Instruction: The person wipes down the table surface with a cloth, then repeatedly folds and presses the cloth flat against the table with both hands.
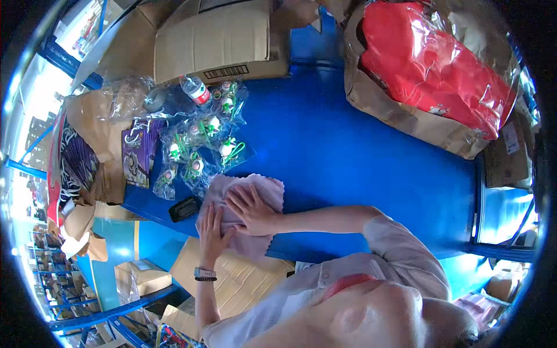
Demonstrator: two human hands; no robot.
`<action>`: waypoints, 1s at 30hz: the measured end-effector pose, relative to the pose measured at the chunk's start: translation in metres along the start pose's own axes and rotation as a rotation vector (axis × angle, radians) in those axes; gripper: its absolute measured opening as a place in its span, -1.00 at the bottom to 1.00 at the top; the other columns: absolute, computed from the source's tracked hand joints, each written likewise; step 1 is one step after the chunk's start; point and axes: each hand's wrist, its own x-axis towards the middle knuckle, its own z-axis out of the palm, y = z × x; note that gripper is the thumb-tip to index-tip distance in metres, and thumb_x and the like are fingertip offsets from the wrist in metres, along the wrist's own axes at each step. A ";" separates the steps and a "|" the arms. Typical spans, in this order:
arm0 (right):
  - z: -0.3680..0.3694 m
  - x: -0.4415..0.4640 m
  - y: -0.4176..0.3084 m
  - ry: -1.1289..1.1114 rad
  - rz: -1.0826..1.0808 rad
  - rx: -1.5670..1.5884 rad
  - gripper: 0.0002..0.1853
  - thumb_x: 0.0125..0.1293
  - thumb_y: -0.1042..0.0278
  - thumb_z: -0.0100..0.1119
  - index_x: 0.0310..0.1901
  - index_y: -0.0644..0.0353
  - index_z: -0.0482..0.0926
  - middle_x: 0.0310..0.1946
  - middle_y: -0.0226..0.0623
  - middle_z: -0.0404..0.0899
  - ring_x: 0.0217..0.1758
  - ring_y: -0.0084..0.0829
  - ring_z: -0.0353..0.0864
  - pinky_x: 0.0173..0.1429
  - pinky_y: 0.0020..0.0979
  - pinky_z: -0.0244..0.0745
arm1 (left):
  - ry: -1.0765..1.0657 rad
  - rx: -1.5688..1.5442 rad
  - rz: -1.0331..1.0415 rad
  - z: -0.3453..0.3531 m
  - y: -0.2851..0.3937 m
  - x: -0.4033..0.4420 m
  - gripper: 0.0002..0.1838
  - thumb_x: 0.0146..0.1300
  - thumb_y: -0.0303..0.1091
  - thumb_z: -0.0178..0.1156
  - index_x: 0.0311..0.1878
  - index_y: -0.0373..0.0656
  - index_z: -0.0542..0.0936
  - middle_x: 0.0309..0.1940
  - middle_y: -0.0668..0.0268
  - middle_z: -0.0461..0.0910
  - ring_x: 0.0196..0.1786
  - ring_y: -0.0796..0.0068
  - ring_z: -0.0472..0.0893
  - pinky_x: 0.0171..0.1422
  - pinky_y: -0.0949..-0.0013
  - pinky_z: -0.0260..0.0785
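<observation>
A pale pink cloth with a zigzag-cut edge (271, 188) lies over the near edge of the blue table, its lower part hanging past the edge. My right hand (250, 211) rests flat on the cloth, open, fingers spread and pointing up and left. Beside it, my left hand (213, 235) lies on the cloth's left side, open with its fingers stretched out; a watch and dark bracelet circle that wrist. Just left of the cloth is a small black object (184, 209). Small white-and-green figures in clear bags (197, 165) sit close above the cloth.
A bottle with a red label (195, 90) lies behind the bagged figures. Purple printed packets (136, 153) stand at the left. Cardboard boxes (212, 46) line the back, and a large box holding red plastic-wrapped goods (429, 69) sits at the back right. More cardboard (232, 278) lies below the table edge.
</observation>
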 end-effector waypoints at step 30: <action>-0.144 -0.173 0.143 0.122 0.457 -0.158 -0.27 0.14 -0.20 0.11 0.27 0.08 0.32 0.31 -0.27 0.27 0.43 -0.22 0.13 0.54 -0.12 -0.16 | 0.114 -0.016 0.628 0.087 0.199 0.153 -0.29 0.23 -0.03 0.04 0.33 -0.33 0.21 0.42 -0.10 0.02 0.43 -0.16 0.07 0.42 -0.02 0.00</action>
